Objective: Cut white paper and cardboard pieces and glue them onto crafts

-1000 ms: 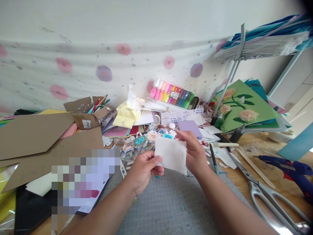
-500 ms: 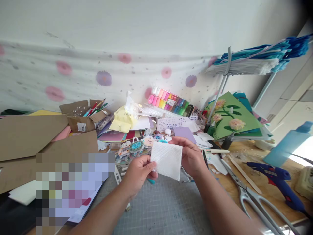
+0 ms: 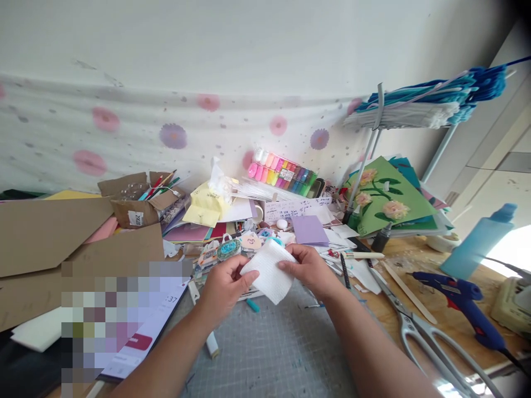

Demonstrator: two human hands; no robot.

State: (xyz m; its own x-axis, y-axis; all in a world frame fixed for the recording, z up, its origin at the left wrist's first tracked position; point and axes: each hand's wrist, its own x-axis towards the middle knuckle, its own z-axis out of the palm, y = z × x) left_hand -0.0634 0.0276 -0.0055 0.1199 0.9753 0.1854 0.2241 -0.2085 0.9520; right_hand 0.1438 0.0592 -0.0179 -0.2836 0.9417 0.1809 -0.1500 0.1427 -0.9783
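Observation:
A white square of textured, quilted-looking paper towel (image 3: 271,273) is held up above the grey cutting mat (image 3: 265,354). My left hand (image 3: 226,287) pinches its left corner between thumb and fingers. On the opposite side my right hand (image 3: 313,270) grips the upper right edge, thumb in front. The sheet is tilted, one corner pointing down. Behind it sit small decorated pieces, among them an oval one with turquoise beads (image 3: 229,249). A teal cap-like piece (image 3: 253,305) lies on the mat just below the hands.
To the right are large scissors (image 3: 409,320), a blue glue gun (image 3: 456,298), a wooden stick (image 3: 409,290) and a light blue bottle (image 3: 477,243). A phone (image 3: 166,309), partly pixelated, and cardboard (image 3: 53,232) lie left. A white marker (image 3: 211,342) rests on the mat.
The white square has turned so a corner points down, and it has shifted slightly left. My right thumb now presses on its front. The camera view has shifted a little.

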